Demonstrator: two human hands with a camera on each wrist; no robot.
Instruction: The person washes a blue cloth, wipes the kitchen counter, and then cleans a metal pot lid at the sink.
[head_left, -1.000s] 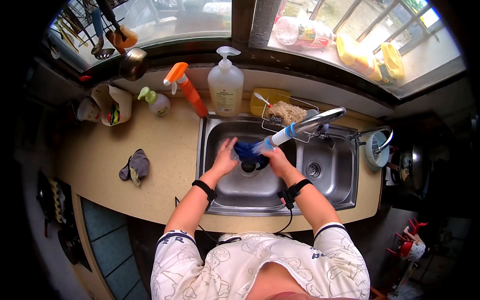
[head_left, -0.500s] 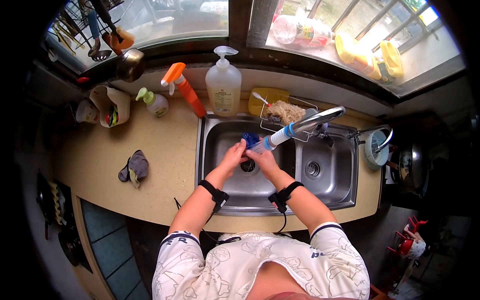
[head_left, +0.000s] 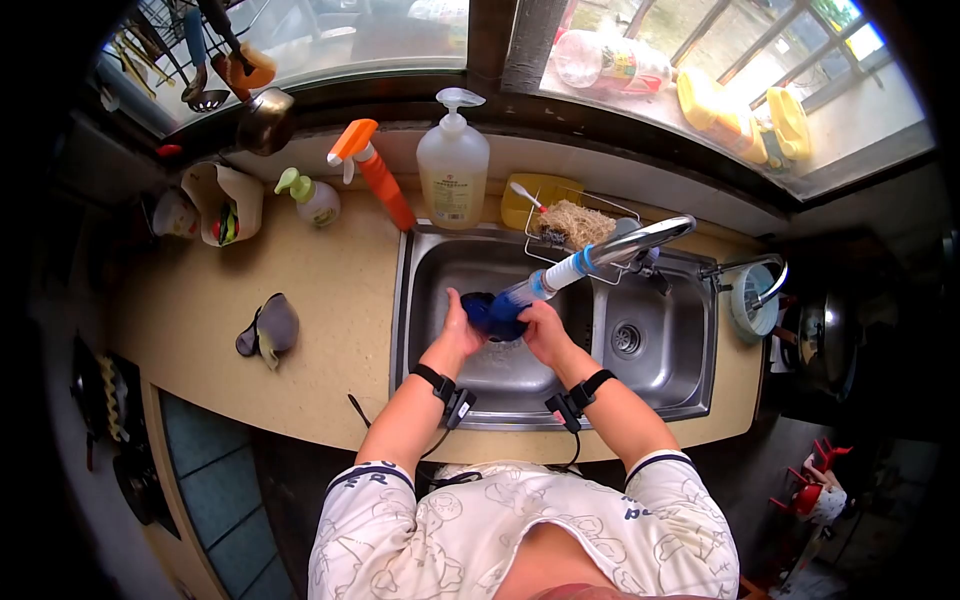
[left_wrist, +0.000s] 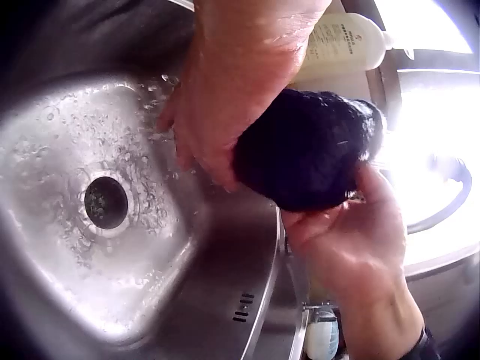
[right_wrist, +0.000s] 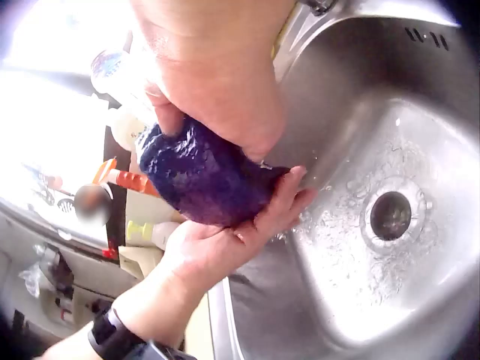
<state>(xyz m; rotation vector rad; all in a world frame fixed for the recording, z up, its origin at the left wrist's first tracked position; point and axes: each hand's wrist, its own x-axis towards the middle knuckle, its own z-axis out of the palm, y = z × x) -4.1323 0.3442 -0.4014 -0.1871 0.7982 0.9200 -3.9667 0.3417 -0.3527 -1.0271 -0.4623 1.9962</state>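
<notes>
Okay, dark blue cloth [head_left: 497,318]: mid-frame in the head view, held up over the large sink basin [head_left: 490,388], under water from the faucet nozzle [head_left: 566,273]. Exact kind of item can't be told. Surface looks soaked and shiny in both wrist views, bulging and rounded, so likely soft and floppy, slippery, heavier than when dry from the water. Not fragile, I'd judge; a wet fold could slide out of a loose grip. Best hold: a bunched fold at the edge, thumb on top and fingers below, with a palm under the sagging part.

Right hand [right_wrist: 225,105], top of the right wrist view: grasping the cloth's edge, thumb pressed on its surface, remaining fingers partly hidden. Left hand [right_wrist: 217,251], lower middle of the same view: not clenched, fingers fairly straight, supporting the cloth from below and along its right end; no firm pinch visible there. Drain [left_wrist: 106,202] at left of the left wrist view, apart from the cloth. Grey cloth [head_left: 272,330] on the counter [head_left: 335,290], left of the head frame, untouched.
</notes>
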